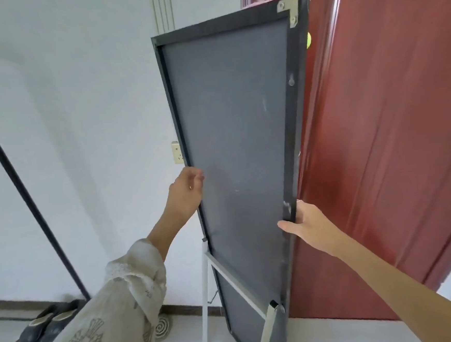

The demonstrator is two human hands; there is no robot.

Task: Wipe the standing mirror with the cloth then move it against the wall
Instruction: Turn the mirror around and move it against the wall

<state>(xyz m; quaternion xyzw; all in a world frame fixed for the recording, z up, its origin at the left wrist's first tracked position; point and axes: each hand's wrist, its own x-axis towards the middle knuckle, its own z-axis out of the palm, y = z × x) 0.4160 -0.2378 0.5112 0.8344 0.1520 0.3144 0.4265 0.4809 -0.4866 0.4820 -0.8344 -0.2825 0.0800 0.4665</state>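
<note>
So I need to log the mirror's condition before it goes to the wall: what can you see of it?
Only the back of the standing mirror shows: a dark grey felt-like panel in a dark frame, with a metal bracket at the top right corner, scuffs, and white stand legs at the bottom. It tilts, between the white wall and the red-brown door. The left hand holds its left edge, the right hand its right edge. The glass is hidden.

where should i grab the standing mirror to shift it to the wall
Take the standing mirror by its two long side edges around mid-height, one grip from each side, as the left hand and right hand do: it is tall, narrow and tilted.
</note>
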